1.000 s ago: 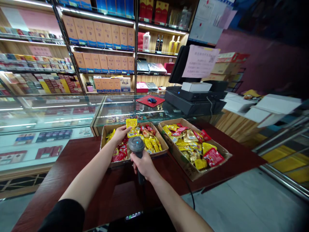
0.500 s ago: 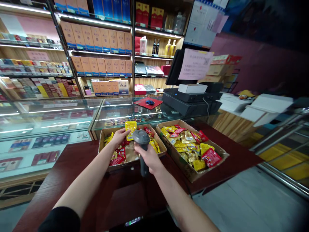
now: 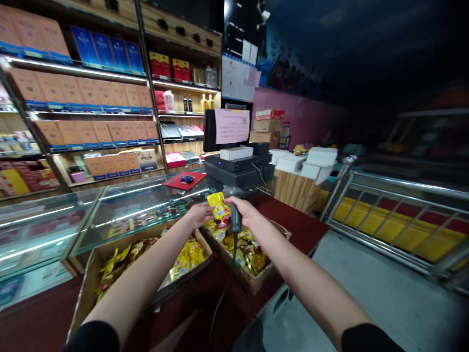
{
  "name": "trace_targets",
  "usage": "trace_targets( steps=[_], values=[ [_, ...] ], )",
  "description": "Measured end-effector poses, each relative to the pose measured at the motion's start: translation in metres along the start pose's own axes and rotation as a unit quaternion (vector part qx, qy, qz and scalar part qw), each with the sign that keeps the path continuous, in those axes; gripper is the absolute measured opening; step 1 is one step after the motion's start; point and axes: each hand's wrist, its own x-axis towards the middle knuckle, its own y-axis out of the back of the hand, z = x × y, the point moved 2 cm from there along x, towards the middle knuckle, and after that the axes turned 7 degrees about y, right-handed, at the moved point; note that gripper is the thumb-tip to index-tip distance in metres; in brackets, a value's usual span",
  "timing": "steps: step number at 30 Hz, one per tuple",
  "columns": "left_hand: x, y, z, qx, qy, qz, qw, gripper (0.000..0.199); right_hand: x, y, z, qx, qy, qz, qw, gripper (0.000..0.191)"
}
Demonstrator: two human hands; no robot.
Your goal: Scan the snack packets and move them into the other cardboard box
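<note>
One yellow packet [image 3: 219, 205] now hangs above the right box [image 3: 256, 283], no longer the left box [image 3: 90, 274], pinched in the left grip [image 3: 200, 215]; the right grip [image 3: 246, 212], clasped round the scanner [image 3: 235, 221], sits just beside it, so packet and scanner seem kept paired

The left hand [image 3: 201, 215] with the yellow packet [image 3: 218, 205] and the right hand [image 3: 245, 211] with the scanner [image 3: 236, 220] have moved from the left box [image 3: 88, 283] to above the right box [image 3: 255, 284]. The view has swung right, showing more metal railing [image 3: 406, 185].
</note>
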Motion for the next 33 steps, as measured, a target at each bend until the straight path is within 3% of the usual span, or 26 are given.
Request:
trace_targets(
  steps=[2, 4, 6, 8, 11, 14, 17, 19, 22, 26, 29, 33],
  values=[
    [0.017, -0.026, -0.002, 0.015, 0.02, -0.033, 0.999, 0.029, 0.006, 0.03, -0.014, 0.004, 0.021, 0.043, 0.999, 0.008],
    [0.026, -0.036, -0.005, 0.033, 0.035, -0.04, 0.998, 0.037, 0.008, 0.051, -0.02, 0.006, 0.032, 0.075, 0.997, 0.01],
    [0.029, -0.028, -0.006, 0.049, 0.039, -0.021, 0.998, 0.041, 0.006, 0.062, -0.02, 0.015, 0.036, 0.09, 0.995, 0.009],
    [0.025, -0.005, -0.005, 0.059, 0.037, 0.005, 0.998, 0.038, 0.005, 0.06, -0.014, 0.029, 0.038, 0.09, 0.995, 0.008],
    [0.005, 0.048, 0.001, 0.07, 0.028, 0.062, 0.995, 0.036, 0.004, 0.039, 0.0, 0.024, 0.04, 0.07, 0.996, 0.012],
    [-0.026, 0.104, 0.002, 0.084, 0.019, 0.109, 0.99, 0.036, 0.002, 0.001, 0.02, 0.025, 0.031, 0.012, 0.999, 0.01],
    [-0.059, 0.15, -0.01, 0.116, 0.024, 0.17, 0.978, 0.036, -0.006, -0.042, 0.048, 0.028, 0.002, -0.051, 0.998, 0.008],
    [-0.076, 0.171, -0.025, 0.151, 0.032, 0.21, 0.965, 0.036, -0.014, -0.068, 0.069, 0.032, -0.032, -0.081, 0.996, 0.006],
    [-0.091, 0.186, -0.052, 0.194, 0.05, 0.257, 0.946, 0.039, -0.027, -0.099, 0.099, 0.048, -0.095, -0.118, 0.987, 0.005],
    [-0.089, 0.188, -0.081, 0.206, 0.055, 0.289, 0.933, 0.045, -0.04, -0.123, 0.131, 0.06, -0.178, -0.155, 0.97, 0.008],
    [-0.081, 0.187, -0.081, 0.265, 0.037, 0.301, 0.915, 0.047, -0.045, -0.129, 0.144, 0.065, -0.207, -0.158, 0.963, 0.012],
    [-0.069, 0.187, -0.064, 0.44, 0.013, 0.322, 0.838, 0.045, -0.044, -0.129, 0.15, 0.064, -0.203, -0.151, 0.965, 0.012]
  ],
)
